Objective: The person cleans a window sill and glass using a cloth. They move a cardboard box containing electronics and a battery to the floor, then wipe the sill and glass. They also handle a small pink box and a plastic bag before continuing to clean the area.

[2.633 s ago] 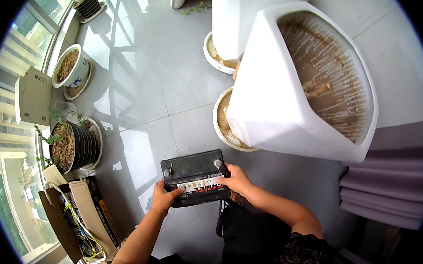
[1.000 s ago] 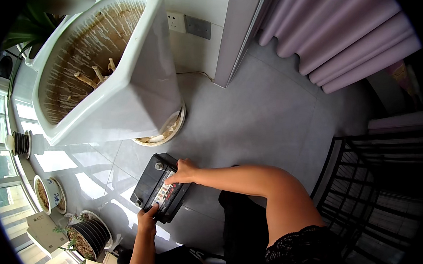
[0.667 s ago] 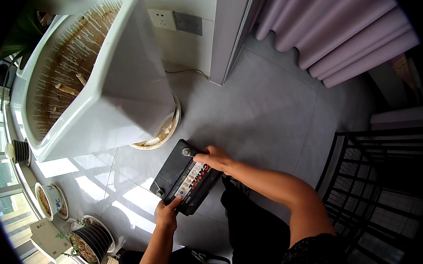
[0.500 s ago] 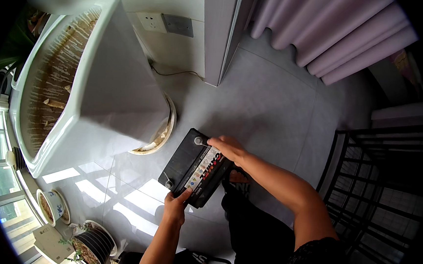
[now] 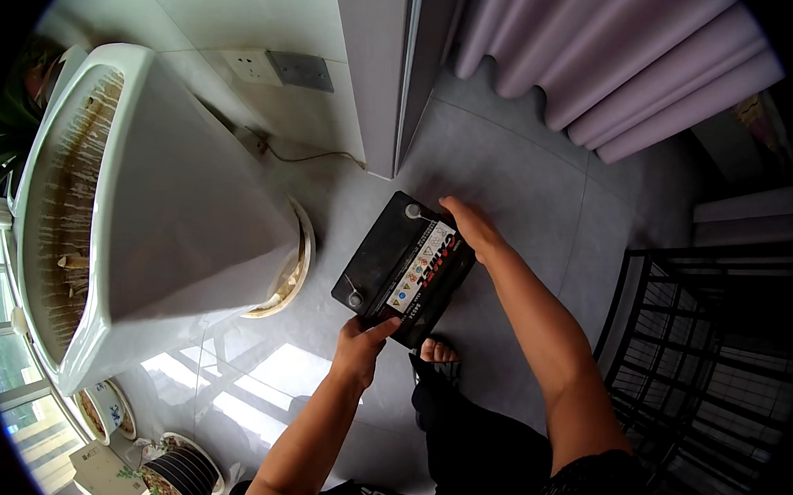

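A black car battery (image 5: 402, 268) with a white label strip and two round grey terminals is held between my hands, tilted over the grey floor. My left hand (image 5: 359, 349) grips its near end, the thumb lying over the top edge by the label. My right hand (image 5: 473, 230) is closed round the far end; most of its fingers are hidden behind the case. Just below the battery, my sandalled foot (image 5: 440, 354) shows on the floor.
A tall white planter (image 5: 188, 205) on a round saucer (image 5: 298, 273) stands to the left. Smaller pots (image 5: 188, 472) sit near the window at lower left. A black metal rack (image 5: 702, 342) is at right, purple curtains (image 5: 575, 67) behind. A thin cable (image 5: 311, 157) lies along the wall.
Both hands have carried the battery farther away and to the right. More of my foot now shows beneath it. The view has shifted, with the planter lower and farther left.
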Demonstrator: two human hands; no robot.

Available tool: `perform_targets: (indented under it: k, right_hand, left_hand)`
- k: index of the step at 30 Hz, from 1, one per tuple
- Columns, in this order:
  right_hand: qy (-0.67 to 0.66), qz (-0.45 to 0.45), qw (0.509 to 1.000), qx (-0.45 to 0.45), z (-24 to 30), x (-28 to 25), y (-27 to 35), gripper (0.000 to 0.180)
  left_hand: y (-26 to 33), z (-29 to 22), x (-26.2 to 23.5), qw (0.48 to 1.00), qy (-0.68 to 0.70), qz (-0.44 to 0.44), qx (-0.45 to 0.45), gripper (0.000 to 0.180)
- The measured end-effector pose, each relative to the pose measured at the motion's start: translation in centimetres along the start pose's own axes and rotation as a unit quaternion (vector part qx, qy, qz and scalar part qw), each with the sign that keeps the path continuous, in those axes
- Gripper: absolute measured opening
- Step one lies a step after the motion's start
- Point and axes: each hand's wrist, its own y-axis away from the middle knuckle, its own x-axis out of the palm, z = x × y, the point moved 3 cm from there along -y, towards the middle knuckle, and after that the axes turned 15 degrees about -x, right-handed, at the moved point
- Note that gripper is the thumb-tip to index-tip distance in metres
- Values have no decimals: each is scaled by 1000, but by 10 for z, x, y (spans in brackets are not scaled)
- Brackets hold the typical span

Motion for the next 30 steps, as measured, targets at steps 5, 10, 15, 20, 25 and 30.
perform_targets:
  k: [5, 10, 15, 20, 25, 30]
  right_hand:
    - [84, -21, 996, -17, 4, 2, -5, 49]
    - [118, -9, 993, 0, 7, 9, -17, 49]
    - [141, -25, 989, -28, 7, 21, -41, 56]
    - [147, 5, 989, -19, 20, 32, -65, 45]
    - [59, -7, 997, -54, 4, 27, -98, 55]
    - [9, -113, 981, -160, 2, -6, -75, 46]
  left_hand:
    - [-2, -2, 0, 1000, 16, -1, -13, 32]
    - [-7, -2, -5, 999, 36, -16, -4, 35]
    - [-13, -8, -7, 997, 67, -25, -6, 28]
    - [-17, -20, -4, 996, 85, -32, 4, 26]
    - [-27, -16, -8, 999, 38, -10, 24, 34]
    - [18, -16, -22, 994, -97, -55, 15, 79]
